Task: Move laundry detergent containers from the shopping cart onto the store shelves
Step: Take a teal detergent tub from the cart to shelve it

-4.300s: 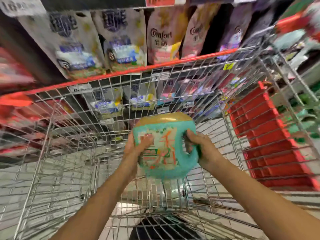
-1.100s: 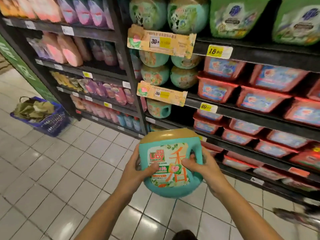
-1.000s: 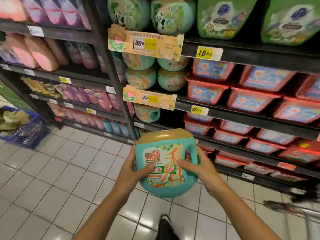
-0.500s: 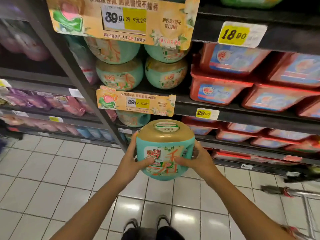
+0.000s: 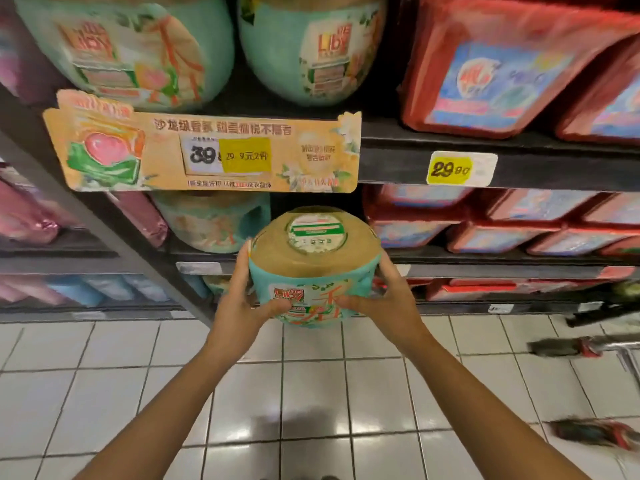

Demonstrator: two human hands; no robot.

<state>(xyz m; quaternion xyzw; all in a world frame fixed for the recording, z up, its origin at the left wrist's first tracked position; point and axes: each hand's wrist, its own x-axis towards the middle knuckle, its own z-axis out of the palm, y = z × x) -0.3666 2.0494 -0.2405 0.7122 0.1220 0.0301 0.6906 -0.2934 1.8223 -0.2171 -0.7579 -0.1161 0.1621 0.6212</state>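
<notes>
A teal Liby detergent tub (image 5: 313,268) is gripped between the left hand (image 5: 242,303) and right hand (image 5: 384,299), before the lower shelf (image 5: 485,263).

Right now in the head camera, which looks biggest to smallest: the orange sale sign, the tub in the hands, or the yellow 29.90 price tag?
1. orange sale sign
2. held tub
3. yellow price tag

The held tub sits nearer the camera, so its true size may be smaller than it looks.

Round teal detergent tub (image 5: 313,271) with gold lid, upright, tilted forward, just before the lower shelf (image 5: 485,263).
</notes>
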